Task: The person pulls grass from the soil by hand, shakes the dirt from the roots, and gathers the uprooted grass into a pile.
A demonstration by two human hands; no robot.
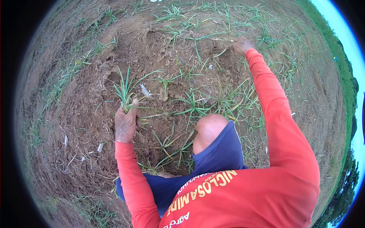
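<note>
My left hand (126, 121) is closed around a small bunch of green plants (124, 91), whose narrow leaves stick up past the fingers over brown soil. At the upper right, my right hand (242, 45) reaches down to the ground with its fingers bent together beside dry stems and thin leaves (213, 37). What those fingers hold, if anything, is too small to make out. Between the hands, a leafy green tuft (193, 103) grows from the soil in front of my bare knee (211, 129).
More grassy tufts (173, 14) grow across the upper ground and at the left (62, 79). Pale scraps (145, 91) lie on the bare soil (102, 125). Green growth (342, 68) and trees (344, 190) line the far right edge.
</note>
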